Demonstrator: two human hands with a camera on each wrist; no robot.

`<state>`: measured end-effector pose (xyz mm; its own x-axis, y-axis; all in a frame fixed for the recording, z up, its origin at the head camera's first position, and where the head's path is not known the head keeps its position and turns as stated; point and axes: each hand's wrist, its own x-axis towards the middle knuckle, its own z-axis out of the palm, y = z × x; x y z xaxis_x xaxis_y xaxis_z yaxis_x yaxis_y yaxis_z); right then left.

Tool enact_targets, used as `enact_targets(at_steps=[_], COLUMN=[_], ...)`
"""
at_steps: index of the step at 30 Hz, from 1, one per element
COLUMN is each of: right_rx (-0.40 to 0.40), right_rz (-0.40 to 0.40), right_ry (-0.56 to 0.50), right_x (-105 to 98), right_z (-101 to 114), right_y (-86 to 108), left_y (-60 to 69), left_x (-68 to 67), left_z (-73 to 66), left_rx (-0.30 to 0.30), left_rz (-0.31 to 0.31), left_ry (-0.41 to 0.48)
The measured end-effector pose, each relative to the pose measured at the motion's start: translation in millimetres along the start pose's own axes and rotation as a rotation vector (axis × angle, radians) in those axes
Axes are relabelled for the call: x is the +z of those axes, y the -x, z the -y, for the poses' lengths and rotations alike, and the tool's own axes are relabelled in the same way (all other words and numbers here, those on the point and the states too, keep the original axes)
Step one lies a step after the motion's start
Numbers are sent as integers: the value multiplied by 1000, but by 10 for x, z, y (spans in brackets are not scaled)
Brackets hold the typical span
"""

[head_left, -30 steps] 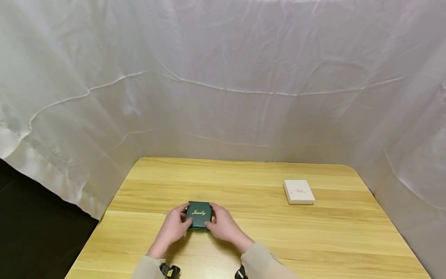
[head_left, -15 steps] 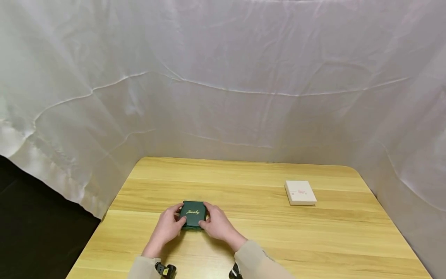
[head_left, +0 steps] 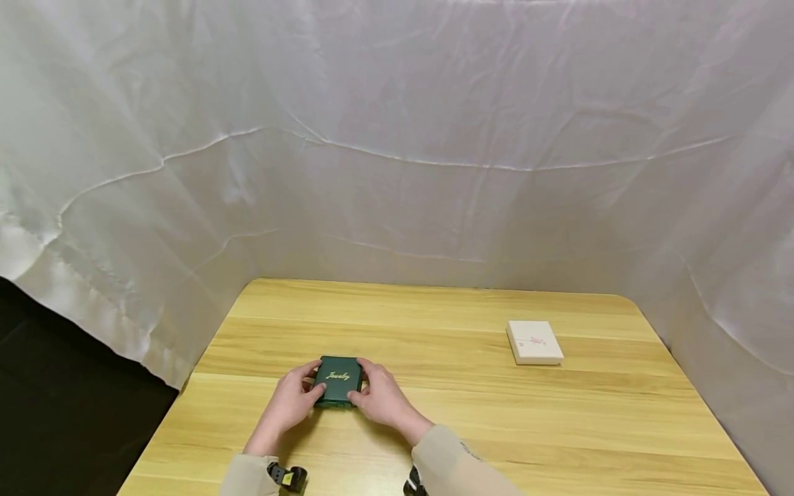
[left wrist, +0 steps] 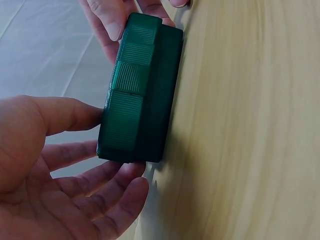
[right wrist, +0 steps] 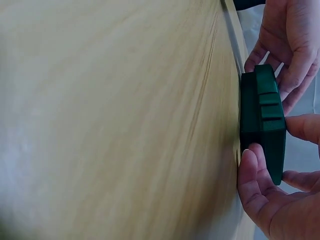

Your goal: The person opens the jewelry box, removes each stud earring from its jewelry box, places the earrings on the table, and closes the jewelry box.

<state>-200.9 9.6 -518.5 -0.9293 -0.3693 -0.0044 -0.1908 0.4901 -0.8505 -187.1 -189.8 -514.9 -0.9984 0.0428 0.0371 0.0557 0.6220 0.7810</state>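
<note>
A dark green box with gold "Jewelry" lettering is at the left middle of the table, its lid facing up. My left hand grips its left side, thumb near the front corner. On the opposite side my right hand holds it the same way. The left wrist view shows the ribbed front of the green box between both hands. From the right wrist view, the green box is at the tabletop, with fingertips of my right hand at its lower end.
A white box with a small pink design lies on the wooden table, toward the back right. Pale hanging cloth surrounds the table's back and sides. A dark area is at the far left.
Both hands and the green box between them have moved a little to the left. The hold on the box looks the same, and the white box stays on the table.
</note>
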Motion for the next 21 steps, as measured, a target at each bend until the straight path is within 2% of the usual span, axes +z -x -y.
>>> enact_targets(at_steps=[15, 21], right_rx=[7, 1], right_rz=[2, 17], right_ry=[-3, -15], right_x=[11, -26], right_z=[13, -13], right_y=[0, 39], left_y=[27, 39], left_x=[-33, -43], left_z=[-39, -49], left_rx=[-5, 3], left_rz=[9, -6], left_ry=[1, -30])
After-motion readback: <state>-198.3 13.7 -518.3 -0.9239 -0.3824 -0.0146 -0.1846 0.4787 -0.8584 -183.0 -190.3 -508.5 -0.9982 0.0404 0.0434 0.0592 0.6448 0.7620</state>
